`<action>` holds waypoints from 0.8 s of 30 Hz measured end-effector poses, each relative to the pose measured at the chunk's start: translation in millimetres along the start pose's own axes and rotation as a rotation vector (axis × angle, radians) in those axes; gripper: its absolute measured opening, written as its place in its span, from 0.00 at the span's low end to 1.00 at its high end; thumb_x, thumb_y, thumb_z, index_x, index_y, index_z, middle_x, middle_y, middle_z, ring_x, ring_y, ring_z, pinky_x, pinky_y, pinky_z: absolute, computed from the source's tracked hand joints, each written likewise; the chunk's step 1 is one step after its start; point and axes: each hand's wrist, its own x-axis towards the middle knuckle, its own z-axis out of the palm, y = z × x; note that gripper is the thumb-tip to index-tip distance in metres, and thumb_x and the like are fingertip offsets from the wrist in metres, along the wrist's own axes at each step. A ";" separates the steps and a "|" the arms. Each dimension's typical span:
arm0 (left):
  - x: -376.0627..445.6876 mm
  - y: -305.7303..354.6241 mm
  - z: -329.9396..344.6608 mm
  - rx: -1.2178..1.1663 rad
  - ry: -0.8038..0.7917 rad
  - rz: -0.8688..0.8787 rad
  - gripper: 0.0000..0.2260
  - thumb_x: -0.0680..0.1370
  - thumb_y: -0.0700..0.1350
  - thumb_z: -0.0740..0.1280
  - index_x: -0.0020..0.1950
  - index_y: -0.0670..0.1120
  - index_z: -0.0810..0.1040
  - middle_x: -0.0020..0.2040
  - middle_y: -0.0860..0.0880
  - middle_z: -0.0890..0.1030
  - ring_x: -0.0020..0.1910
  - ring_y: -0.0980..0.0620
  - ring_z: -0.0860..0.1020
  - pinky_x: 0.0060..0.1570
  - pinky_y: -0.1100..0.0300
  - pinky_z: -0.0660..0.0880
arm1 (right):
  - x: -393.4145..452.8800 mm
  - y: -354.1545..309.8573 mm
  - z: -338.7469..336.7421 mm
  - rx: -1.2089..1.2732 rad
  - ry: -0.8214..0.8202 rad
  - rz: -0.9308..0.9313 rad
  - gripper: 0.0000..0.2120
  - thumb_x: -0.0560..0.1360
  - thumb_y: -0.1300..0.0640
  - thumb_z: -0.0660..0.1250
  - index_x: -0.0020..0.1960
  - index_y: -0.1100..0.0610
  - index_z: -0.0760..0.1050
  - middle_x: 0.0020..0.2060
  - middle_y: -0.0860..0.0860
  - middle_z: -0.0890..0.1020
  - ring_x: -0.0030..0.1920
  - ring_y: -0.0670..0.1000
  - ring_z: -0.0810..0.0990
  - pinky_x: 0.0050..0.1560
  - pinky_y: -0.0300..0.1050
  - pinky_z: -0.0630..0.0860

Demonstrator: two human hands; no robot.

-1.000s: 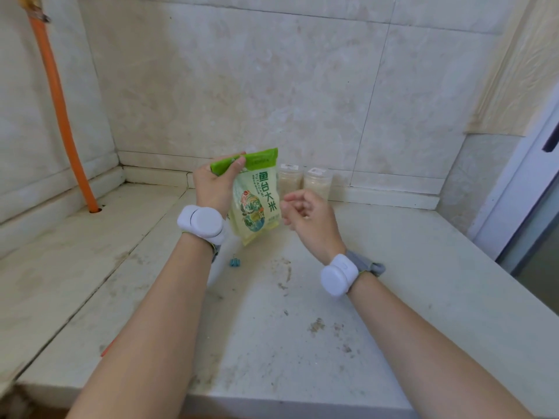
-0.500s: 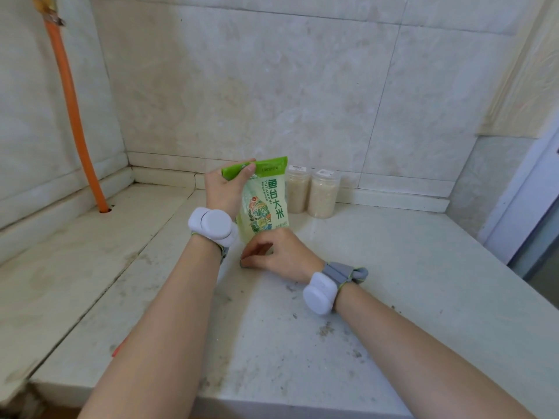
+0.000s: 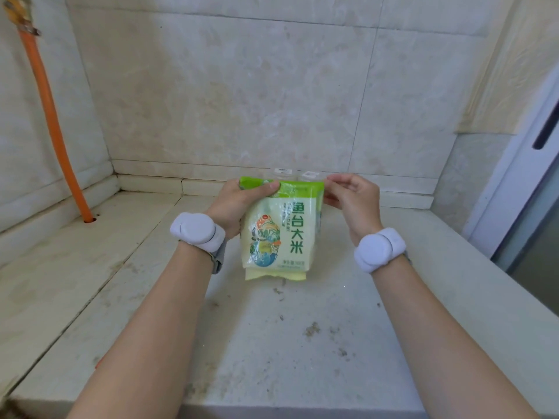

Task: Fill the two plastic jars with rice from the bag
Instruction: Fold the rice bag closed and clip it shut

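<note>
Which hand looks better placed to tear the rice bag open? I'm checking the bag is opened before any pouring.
Probably the right hand: it pinches the top right corner of the rice bag, free to pull. The left hand grips the green top strip and carries the upright bag, so it suits steadying.

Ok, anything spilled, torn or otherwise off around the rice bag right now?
Nothing spilled that I can see. The rice bag looks intact, held by its green top strip between the left hand and right hand. The counter has brown grime specks. The jars are mostly hidden behind the bag.
</note>
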 end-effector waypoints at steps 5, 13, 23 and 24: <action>-3.1 -8.9 15.7 0.104 -0.137 -0.106 0.04 0.74 0.39 0.70 0.44 0.37 0.80 0.35 0.45 0.85 0.32 0.50 0.83 0.33 0.60 0.79 | -3.9 -9.1 -2.0 0.092 -0.101 0.157 0.08 0.70 0.67 0.71 0.45 0.57 0.75 0.35 0.53 0.81 0.31 0.47 0.81 0.35 0.37 0.79; -2.3 -13.4 22.1 0.137 -0.132 -0.082 0.12 0.68 0.42 0.74 0.47 0.38 0.80 0.39 0.43 0.85 0.35 0.48 0.83 0.39 0.55 0.81 | -6.3 -13.6 -0.3 0.025 -0.263 0.170 0.14 0.68 0.69 0.72 0.39 0.55 0.69 0.31 0.52 0.82 0.31 0.48 0.82 0.36 0.37 0.78; -3.3 -14.4 27.0 0.168 -0.142 -0.059 0.04 0.72 0.38 0.71 0.40 0.43 0.77 0.33 0.47 0.83 0.30 0.51 0.81 0.33 0.60 0.79 | -4.5 -16.8 -2.2 -0.112 -0.380 0.101 0.15 0.67 0.72 0.71 0.35 0.57 0.69 0.22 0.46 0.78 0.26 0.44 0.79 0.31 0.33 0.76; -2.5 -15.1 27.0 0.179 -0.146 -0.056 0.05 0.72 0.38 0.72 0.40 0.43 0.77 0.34 0.46 0.83 0.30 0.51 0.81 0.34 0.59 0.79 | -3.9 -16.6 -3.3 -0.129 -0.390 0.097 0.15 0.67 0.72 0.71 0.35 0.56 0.69 0.22 0.46 0.78 0.26 0.44 0.79 0.31 0.34 0.76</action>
